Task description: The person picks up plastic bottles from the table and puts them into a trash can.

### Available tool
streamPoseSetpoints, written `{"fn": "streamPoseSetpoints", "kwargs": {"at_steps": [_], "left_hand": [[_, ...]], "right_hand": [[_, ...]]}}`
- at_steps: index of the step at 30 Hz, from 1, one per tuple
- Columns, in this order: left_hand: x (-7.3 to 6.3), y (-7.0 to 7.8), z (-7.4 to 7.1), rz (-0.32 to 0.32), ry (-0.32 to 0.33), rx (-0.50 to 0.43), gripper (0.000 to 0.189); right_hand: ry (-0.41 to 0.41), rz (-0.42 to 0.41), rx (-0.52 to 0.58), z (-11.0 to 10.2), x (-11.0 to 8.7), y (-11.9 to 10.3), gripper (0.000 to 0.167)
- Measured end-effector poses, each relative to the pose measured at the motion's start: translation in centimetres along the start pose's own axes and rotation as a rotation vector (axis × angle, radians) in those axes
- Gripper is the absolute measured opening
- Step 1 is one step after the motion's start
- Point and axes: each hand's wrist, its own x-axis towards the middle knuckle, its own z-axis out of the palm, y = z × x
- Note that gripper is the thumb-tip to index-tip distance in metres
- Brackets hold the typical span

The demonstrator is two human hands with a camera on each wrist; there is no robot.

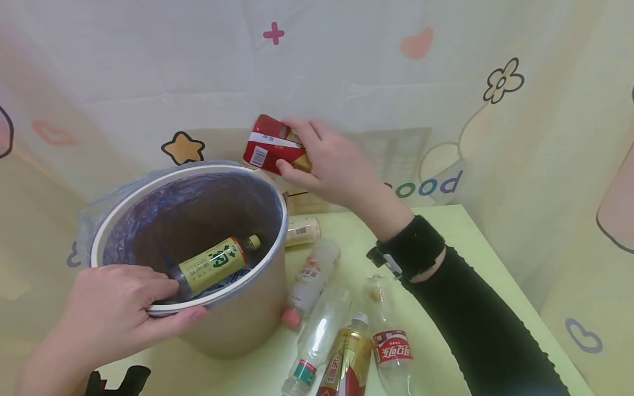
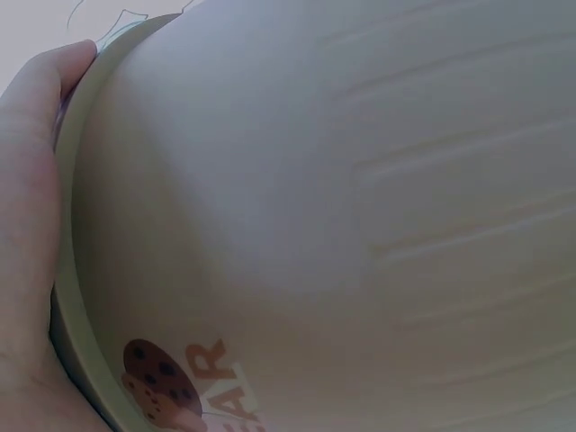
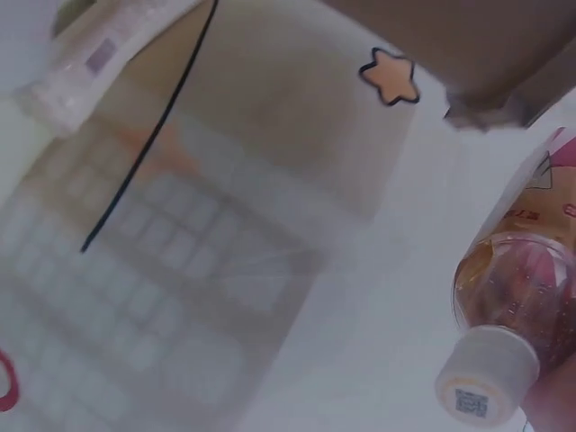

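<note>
My left hand grips the near-left rim of a trash bin, its thumb outside the rim; the left wrist view shows the bin's pale outer wall. A bluish plastic bag lines it. Inside lies a bottle with a yellow label and yellow cap. My right hand holds a bottle with a red and gold label above the bin's far-right rim, tilted. Its white cap appears in the right wrist view, where most of the hand is out of frame.
Right of the bin, several bottles lie on the pale green table: one with a pink cap, a clear one, a gold-labelled one and a red-labelled one. A cream container lies behind. A printed curtain hangs at the back.
</note>
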Motion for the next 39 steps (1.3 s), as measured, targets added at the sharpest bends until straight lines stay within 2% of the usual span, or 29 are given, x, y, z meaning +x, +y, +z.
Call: {"fn": "streamPoseSetpoints", "kwargs": {"at_steps": [6, 12, 15, 22, 30, 34, 39], "left_hand": [[-0.1, -0.1, -0.1, -0.003, -0.001, 0.006, 0.065], [0.0, -0.1, -0.1, -0.018, -0.033, 0.001, 0.064], [0.0, -0.1, 0.0, -0.019, -0.038, -0.003, 0.064], [0.2, 0.1, 0.2, -0.017, -0.037, -0.008, 0.065], [0.2, 0.1, 0.0, -0.011, -0.03, -0.007, 0.064], [0.2, 0.0, -0.1, -0.01, -0.03, -0.01, 0.063], [0.1, -0.1, -0.2, -0.013, -0.041, -0.011, 0.062]], "right_hand": [[-0.009, -0.159, -0.049, 0.8, 2.1, -4.1, 0.072], [-0.024, -0.287, -0.074, 1.9, 3.6, -7.7, 0.074], [-0.033, -0.317, -0.078, 2.7, 3.7, -8.9, 0.074], [-0.055, -0.349, -0.162, 4.2, 3.5, -10.2, 0.073], [-0.256, -0.322, -0.202, 4.9, 3.6, -11.2, 0.077], [-0.319, -0.335, -0.192, 5.4, 3.8, -11.5, 0.076], [-0.461, -0.347, -0.183, 6.2, 3.9, -11.6, 0.073]]}}
